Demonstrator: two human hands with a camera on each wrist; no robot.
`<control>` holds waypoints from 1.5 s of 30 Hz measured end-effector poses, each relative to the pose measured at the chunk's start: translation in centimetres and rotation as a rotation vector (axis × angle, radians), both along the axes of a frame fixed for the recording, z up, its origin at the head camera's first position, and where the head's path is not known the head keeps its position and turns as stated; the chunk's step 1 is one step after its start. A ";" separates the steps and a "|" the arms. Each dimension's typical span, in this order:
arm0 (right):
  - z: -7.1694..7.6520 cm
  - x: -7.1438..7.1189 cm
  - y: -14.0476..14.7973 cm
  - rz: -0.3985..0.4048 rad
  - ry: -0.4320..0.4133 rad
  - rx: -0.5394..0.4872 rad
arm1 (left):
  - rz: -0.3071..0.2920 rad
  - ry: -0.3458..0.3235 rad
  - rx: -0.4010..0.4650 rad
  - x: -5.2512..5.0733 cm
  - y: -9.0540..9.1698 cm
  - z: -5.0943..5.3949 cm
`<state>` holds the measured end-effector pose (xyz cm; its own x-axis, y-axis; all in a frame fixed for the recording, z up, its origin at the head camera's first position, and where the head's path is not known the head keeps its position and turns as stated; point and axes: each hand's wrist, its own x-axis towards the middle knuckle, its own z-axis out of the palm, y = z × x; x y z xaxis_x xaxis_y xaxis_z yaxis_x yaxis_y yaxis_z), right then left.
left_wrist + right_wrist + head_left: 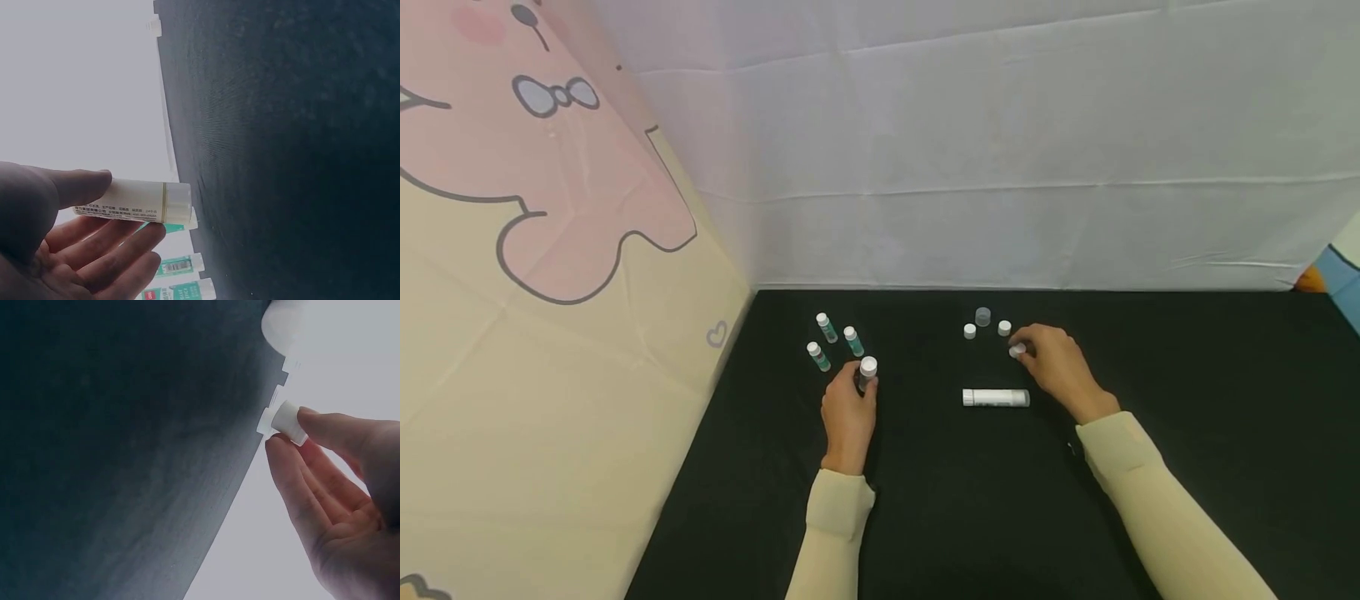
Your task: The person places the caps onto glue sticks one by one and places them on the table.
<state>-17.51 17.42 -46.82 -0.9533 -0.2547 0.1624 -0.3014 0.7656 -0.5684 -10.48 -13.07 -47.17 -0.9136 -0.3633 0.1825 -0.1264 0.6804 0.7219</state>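
My left hand (848, 417) grips a glue stick (134, 199) between thumb and fingers; its white end (868, 365) points up in the head view. Just beyond that hand stand three green-labelled glue sticks (853, 342) with white tops. At the right, my right hand (1060, 367) pinches a small white cap (289, 422) between thumb and fingertips. Close by are two more white caps (970, 331) and a translucent cap (982, 317). A white glue stick (996, 398) lies on its side between the hands, nearer the right one.
A black cloth (940, 500) covers the table. Behind it hangs a white sheet (1000, 167), and a cream printed sheet (587, 375) borders the left edge.
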 end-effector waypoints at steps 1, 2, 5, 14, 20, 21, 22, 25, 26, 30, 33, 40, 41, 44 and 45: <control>0.0 0.0 0.0 0.000 -0.001 0.000 | 0.000 -0.003 0.004 0.0 0.0 0.0; 0.0 0.0 0.0 0.001 -0.001 0.002 | 0.000 -0.005 0.007 0.0 -0.1 -0.1; 0.0 -0.1 0.0 0.004 -0.005 0.006 | 0.002 -0.004 0.009 0.0 -0.1 -0.2; -0.3 -0.4 0.1 0.026 -0.010 0.044 | -0.004 0.018 0.004 0.0 -0.1 -0.1; -0.3 -0.5 0.2 0.032 0.001 0.061 | -0.012 0.020 -0.007 0.0 -0.1 -0.1; -0.2 -0.5 0.2 0.032 0.002 0.062 | -0.013 0.020 -0.005 -0.1 -0.1 -0.1; -0.2 -0.5 0.2 0.031 0.002 0.063 | -0.014 0.019 -0.002 -0.1 -0.1 -0.2; -0.2 -0.5 0.1 0.031 -0.002 0.064 | -0.017 0.008 0.010 -0.1 -0.1 -0.2; -0.2 -0.4 0.1 0.031 -0.004 0.063 | -0.018 0.003 0.014 -0.1 -0.2 -0.2; -0.2 -0.4 0.2 0.033 -0.014 0.061 | -0.027 -0.009 0.024 -0.1 -0.4 -0.1; -0.3 -0.4 0.2 0.036 -0.018 0.064 | -0.027 -0.013 0.033 -0.1 -0.6 -0.1; -0.3 -0.3 0.3 0.038 -0.021 0.073 | -0.019 -0.012 0.027 -0.1 -0.8 -0.2; -0.3 -0.3 0.4 0.037 -0.022 0.074 | -0.017 -0.009 0.026 -0.1 -0.8 -0.2; -0.2 -0.3 0.4 0.035 -0.028 0.081 | -0.015 0.002 0.025 0.0 -0.8 -0.2; -0.2 -0.3 0.4 0.034 -0.029 0.084 | -0.015 0.004 0.025 0.0 -0.9 -0.2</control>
<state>-17.78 17.84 -47.02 -0.9479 -0.2983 0.1118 -0.3123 0.8007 -0.5113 -10.45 -13.93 -47.41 -0.9182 -0.3544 0.1770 -0.1137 0.6638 0.7393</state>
